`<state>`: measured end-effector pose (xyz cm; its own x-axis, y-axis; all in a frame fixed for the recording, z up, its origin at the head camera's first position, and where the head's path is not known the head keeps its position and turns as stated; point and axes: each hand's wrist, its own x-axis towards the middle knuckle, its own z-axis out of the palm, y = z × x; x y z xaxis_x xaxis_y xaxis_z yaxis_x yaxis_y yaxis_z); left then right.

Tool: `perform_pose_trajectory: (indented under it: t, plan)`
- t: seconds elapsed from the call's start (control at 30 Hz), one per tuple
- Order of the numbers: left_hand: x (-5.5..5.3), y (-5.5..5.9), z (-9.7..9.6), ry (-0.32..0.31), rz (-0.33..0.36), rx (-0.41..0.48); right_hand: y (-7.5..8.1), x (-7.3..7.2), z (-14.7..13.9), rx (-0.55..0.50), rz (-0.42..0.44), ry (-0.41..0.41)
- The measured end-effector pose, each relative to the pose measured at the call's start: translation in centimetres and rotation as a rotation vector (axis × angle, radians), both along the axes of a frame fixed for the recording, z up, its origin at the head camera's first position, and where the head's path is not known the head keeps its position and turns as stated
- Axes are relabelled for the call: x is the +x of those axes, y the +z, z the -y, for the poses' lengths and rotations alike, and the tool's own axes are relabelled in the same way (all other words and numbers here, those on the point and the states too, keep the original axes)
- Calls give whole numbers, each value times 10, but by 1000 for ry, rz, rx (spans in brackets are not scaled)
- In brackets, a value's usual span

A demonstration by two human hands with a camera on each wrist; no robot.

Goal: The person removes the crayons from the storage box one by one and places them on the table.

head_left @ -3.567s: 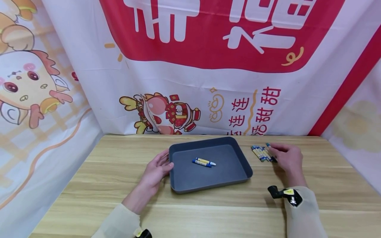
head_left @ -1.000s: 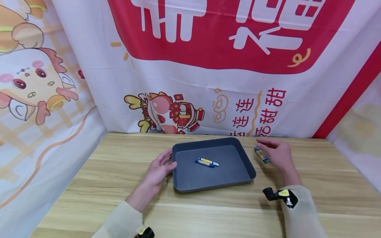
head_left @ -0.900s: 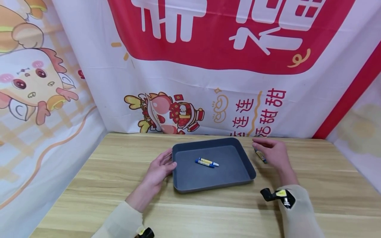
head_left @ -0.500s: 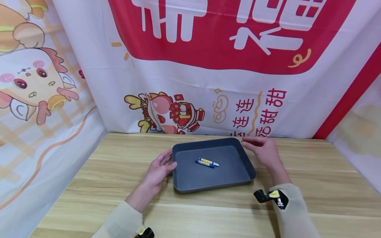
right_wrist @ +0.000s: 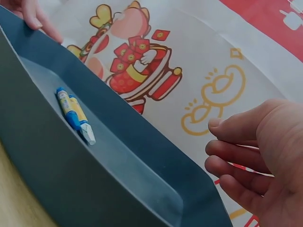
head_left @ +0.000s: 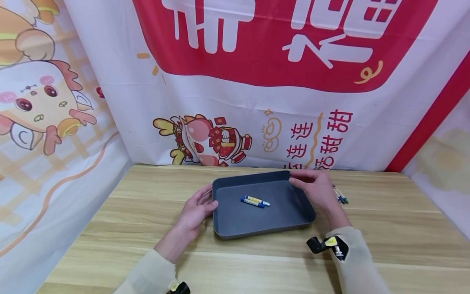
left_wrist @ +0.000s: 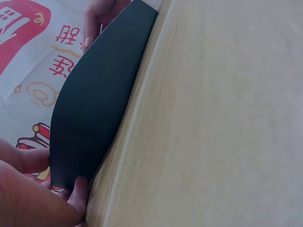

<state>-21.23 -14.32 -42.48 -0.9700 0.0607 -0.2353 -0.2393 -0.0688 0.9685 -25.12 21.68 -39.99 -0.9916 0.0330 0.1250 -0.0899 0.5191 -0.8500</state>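
Note:
My left hand (head_left: 199, 207) grips the left end of the dark grey tray (head_left: 257, 222), thumb on the rim and fingers along the outer wall. Two crayons (head_left: 255, 201) lie side by side on the tray floor, one blue-tipped and one white-tipped, both with yellowish wrappers. Over the tray's far right corner hovers my right hand (head_left: 316, 188); the right wrist view shows its fingers (right_wrist: 236, 158) loosely bent with nothing visible between them. More crayons (head_left: 341, 195) rest on the table right of the tray, partly hidden behind the right hand.
The wooden table (head_left: 235, 269) reaches back to a white-and-red printed cloth (head_left: 235, 122) hanging upright behind it. Another printed cloth (head_left: 66, 163) borders the left side. Black camera mounts sit on both sleeves.
My right hand has moved left, from the crayon pile to the tray's far right corner, uncovering part of the pile. The left hand and the two crayons inside stay put in the tray.

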Motion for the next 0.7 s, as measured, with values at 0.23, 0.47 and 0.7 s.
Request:
perform_pose_trajectory:
  t: [0.23, 0.47, 0.7]
  plan:
    - [0, -1, 0, 1, -5, 1, -2, 0, 9, 23, -25, 15]
    - [0, -2, -2, 7, -7, 6, -2, 1, 17, 49, -36, 25]
    - [-2, -1, -1, 7, 0, 3, 2, 0, 28, 69, -24, 55]
